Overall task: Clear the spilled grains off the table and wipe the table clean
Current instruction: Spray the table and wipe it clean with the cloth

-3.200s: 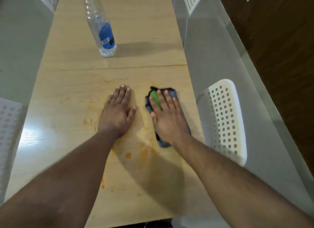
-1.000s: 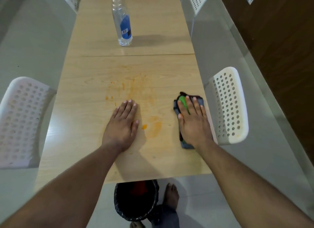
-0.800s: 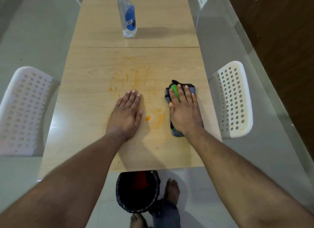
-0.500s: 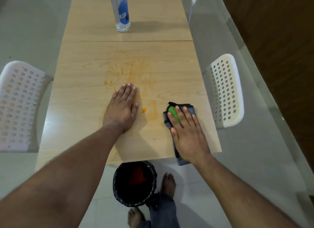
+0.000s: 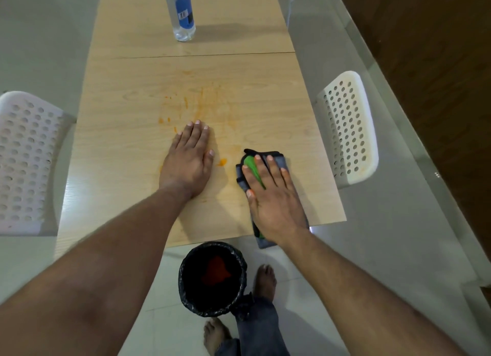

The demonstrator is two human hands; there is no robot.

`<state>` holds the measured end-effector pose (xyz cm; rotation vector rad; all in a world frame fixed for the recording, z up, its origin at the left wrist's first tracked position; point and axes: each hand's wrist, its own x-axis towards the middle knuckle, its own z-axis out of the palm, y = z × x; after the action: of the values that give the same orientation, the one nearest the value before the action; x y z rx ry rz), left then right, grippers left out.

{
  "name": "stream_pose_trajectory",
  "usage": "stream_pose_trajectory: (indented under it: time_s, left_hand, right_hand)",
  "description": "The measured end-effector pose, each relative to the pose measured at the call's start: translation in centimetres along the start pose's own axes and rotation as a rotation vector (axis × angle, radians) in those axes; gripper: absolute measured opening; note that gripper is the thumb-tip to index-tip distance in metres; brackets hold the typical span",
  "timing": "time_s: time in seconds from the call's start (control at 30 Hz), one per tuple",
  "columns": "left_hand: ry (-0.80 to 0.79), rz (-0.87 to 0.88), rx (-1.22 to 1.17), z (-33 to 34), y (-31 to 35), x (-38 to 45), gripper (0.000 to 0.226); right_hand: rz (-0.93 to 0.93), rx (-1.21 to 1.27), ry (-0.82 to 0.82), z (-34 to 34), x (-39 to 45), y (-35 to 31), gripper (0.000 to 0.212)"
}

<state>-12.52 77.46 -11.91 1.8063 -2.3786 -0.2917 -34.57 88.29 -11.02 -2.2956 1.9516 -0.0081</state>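
Now the right hand (image 5: 276, 196) lies flat with straight fingers pressing a grey-and-green cloth (image 5: 279, 161) near the counter's (image 5: 127, 148) front edge, the cloth's near end hanging over it. Beside it the left hand (image 5: 188, 161) rests palm down, fingers straight and together. Orange stains (image 5: 221, 162) mark the wood between and beyond them. A black-lined bin (image 5: 212, 278) stands on the floor below the front edge.
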Motion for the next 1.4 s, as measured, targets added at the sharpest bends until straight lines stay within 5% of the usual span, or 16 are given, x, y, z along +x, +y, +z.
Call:
stream_pose_trajectory:
  time_s: [0.17,0.37,0.67,1.03,1.3,1.4]
  left_hand:
    - [-0.001,0.003,-0.031,0.0,-0.4,0.0,0.070]
    - [0.004,-0.051,-0.086,-0.2,-1.0,1.3,0.071]
    - [-0.002,-0.064,-0.054,-1.4,-3.8,10.3,0.066]
    - [0.052,-0.079,-0.013,-1.3,-6.8,14.4,0.070]
    - [0.067,-0.086,-0.033,-1.4,-6.7,14.7,0.068]
    - [0.064,-0.089,-0.032,-1.5,-6.9,14.7,0.068]
  right_hand:
    - [0.019,-0.005,0.007,-0.6,0.7,2.1,0.059]
    - [0.208,0.021,0.052,-2.2,11.8,1.6,0.059]
    - [-0.098,-0.007,0.012,-1.8,13.5,0.4,0.059]
    - [0.153,0.028,0.048,-4.0,28.4,2.3,0.059]
    - [-0.114,-0.015,-0.011,-3.8,26.3,2.2,0.060]
    - [-0.082,-0.021,-0.017,-4.0,26.7,3.9,0.059]
